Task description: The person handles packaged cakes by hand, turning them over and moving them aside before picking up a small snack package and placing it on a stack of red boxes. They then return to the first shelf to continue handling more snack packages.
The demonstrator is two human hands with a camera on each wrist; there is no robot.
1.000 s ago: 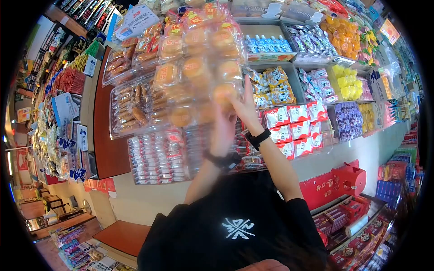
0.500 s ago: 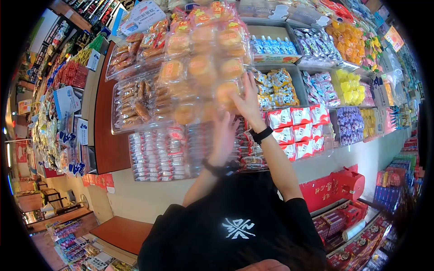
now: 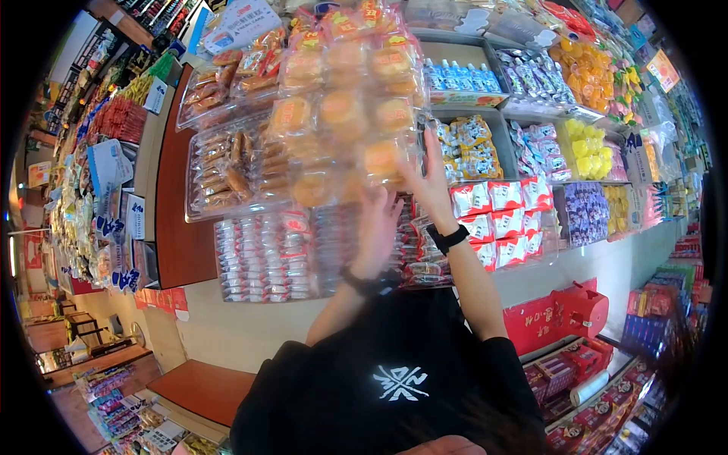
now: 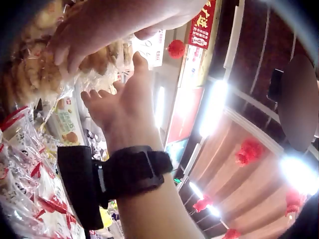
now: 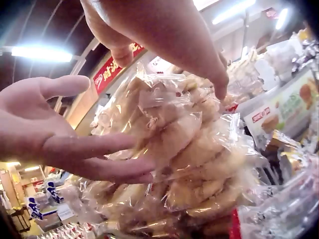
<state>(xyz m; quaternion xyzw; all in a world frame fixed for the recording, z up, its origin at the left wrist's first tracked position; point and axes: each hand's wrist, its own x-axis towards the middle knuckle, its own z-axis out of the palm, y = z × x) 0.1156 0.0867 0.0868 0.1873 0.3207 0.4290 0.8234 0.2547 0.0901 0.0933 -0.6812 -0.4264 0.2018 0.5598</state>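
Note:
Wrapped round cakes (image 3: 343, 110) are stacked high in clear packs. In the head view my left hand (image 3: 377, 231) is at the stack's near edge, fingers apart. My right hand (image 3: 434, 186) stands at its near right corner, fingers extended, thumb at a cake (image 3: 383, 159). The right wrist view shows the left hand (image 5: 75, 137) with fingers straight against or close to the bagged cakes (image 5: 184, 144); contact is unclear. Above them is the right hand (image 5: 164, 35), one fingertip at the wrappers. In the left wrist view the right hand (image 4: 122, 107) has its fingers spread.
Red-and-white packets (image 3: 506, 220) lie right of the hands. Small wrapped packs (image 3: 262, 262) fill a clear tray in front left. Brown snack packs (image 3: 220, 178) stand left of the stack. Behind right are trays of blue bottles (image 3: 462, 77) and yellow packets (image 3: 588, 148).
My left hand has drawn back from the stack toward the body, its fingers now parted. My right hand has shifted slightly right and toward the body. The cakes look much the same.

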